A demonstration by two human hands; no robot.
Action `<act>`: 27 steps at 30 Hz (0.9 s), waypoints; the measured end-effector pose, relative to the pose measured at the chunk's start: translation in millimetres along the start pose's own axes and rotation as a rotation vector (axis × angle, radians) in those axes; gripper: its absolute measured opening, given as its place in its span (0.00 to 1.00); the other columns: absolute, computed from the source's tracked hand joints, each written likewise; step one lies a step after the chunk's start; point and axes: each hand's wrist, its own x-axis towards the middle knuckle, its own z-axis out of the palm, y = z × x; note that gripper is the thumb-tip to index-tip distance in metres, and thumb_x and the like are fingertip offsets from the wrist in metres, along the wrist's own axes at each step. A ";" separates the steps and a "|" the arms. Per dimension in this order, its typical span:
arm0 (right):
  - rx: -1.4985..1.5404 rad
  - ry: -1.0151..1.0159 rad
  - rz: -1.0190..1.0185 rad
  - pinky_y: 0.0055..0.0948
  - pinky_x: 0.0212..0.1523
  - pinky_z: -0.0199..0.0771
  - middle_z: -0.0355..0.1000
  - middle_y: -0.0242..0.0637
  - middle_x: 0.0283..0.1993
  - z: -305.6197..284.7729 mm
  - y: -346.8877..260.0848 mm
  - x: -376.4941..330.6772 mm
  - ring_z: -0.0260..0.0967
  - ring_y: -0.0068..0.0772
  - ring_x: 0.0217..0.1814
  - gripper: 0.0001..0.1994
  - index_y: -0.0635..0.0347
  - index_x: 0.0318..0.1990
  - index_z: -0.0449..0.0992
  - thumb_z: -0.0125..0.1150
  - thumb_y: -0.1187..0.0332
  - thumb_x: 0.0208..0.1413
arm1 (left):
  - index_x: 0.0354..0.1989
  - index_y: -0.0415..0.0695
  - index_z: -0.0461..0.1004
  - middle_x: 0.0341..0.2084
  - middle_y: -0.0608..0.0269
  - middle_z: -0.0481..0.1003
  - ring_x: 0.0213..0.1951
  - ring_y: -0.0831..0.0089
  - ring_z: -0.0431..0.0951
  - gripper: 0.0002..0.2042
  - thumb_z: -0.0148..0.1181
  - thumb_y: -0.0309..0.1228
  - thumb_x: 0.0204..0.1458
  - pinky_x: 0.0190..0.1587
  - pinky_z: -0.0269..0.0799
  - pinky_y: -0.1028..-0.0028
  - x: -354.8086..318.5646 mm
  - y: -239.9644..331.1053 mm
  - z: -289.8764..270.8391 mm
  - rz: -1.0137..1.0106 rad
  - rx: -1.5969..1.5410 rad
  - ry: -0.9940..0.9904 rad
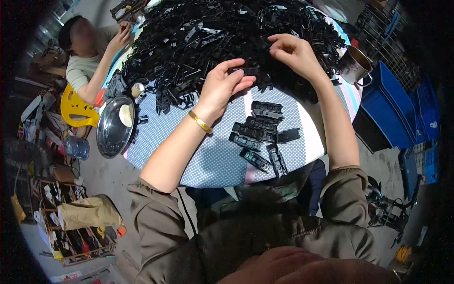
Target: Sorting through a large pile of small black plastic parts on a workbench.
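A large heap of black plastic parts covers the far half of the table. My left hand is at the heap's near edge, its fingers curved around a black plastic part. To the right, my right hand hovers over the heap with thumb and index finger pinched together; anything between them blends into the dark pieces behind. Nearer to me lies a small group of long black parts, some side by side and partly overlapping. Two narrower ones, including a dark clip-like piece, lie closest to the table's front edge.
A patterned cloth covers the table. At its left edge are a steel bowl and a small cup; a metal mug stands right. A co-worker sits far left by a yellow chair. Blue crates stand right.
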 end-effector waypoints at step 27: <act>-0.221 0.220 -0.388 0.21 0.30 0.69 0.71 0.39 0.36 45.6 -28.2 -14.6 0.69 0.29 0.32 0.13 0.62 0.42 0.73 0.59 0.76 0.45 | 0.49 0.29 0.61 0.37 0.50 0.71 0.33 0.67 0.77 0.16 0.45 0.25 0.54 0.35 0.76 0.78 6.0 -5.6 -5.0 0.157 0.183 -0.001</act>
